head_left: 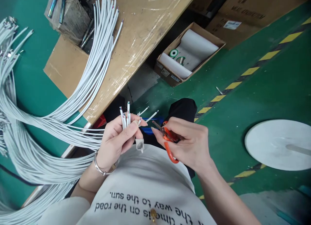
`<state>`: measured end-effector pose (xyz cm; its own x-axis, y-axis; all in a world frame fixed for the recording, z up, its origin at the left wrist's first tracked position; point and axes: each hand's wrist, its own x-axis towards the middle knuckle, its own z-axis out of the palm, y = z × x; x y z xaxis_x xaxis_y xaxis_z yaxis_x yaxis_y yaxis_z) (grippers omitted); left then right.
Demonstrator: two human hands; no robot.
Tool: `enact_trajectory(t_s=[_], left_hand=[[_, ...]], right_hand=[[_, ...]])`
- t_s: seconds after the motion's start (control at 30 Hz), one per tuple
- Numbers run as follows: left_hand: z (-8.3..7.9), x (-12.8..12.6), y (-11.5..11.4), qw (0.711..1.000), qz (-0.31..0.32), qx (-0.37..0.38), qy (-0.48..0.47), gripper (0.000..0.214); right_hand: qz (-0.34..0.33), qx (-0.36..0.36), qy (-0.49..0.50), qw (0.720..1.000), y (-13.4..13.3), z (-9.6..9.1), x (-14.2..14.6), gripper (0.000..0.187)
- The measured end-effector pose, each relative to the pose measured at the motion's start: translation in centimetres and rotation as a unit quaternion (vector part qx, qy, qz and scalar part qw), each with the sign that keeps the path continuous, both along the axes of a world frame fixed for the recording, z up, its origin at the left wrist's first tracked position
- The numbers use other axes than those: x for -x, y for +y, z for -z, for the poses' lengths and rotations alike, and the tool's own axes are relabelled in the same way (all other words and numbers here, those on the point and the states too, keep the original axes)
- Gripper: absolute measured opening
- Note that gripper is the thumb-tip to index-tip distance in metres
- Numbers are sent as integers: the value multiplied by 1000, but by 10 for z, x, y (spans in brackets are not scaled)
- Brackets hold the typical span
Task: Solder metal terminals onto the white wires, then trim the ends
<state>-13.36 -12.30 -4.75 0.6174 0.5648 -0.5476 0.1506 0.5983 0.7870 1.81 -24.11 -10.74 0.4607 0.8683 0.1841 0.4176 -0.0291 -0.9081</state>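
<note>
My left hand (119, 137) is closed round a small bunch of white cable ends (125, 116), their stripped tips with coloured wires pointing up. A metal bangle sits on that wrist. My right hand (187, 140) grips orange-handled scissors (167, 139), the blades pointing left toward the cable tips, close to my left thumb. Both hands are held over my lap, just off the table's edge. The cables run left from my hand into a large bundle of white cables (48, 121) draped over the table.
A wooden worktop (145, 30) with a green mat (31, 85) lies at upper left, with a block holding tools (68, 14). An open cardboard box (189, 53) sits on the green floor, larger boxes behind it. A white round disc (277, 144) lies at right.
</note>
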Motion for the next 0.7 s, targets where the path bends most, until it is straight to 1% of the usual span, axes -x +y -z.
enact_trajectory(t_s=[0.13, 0.27, 0.5, 0.7], left_hand=[[0, 2, 2, 1000, 9, -2, -22, 18], [0, 3, 2, 1000, 13, -16, -11, 21], [3, 3, 3, 999, 24, -32, 14, 26], [4, 5, 4, 999, 30, -27, 23, 27]], right_hand=[[-16, -10, -40, 999, 2, -1, 2, 45], [-29, -22, -57, 998, 4, -2, 2, 43], [-32, -19, -70, 997, 5, -3, 3, 43], [-31, -23, -73, 997, 6, -3, 2, 42]])
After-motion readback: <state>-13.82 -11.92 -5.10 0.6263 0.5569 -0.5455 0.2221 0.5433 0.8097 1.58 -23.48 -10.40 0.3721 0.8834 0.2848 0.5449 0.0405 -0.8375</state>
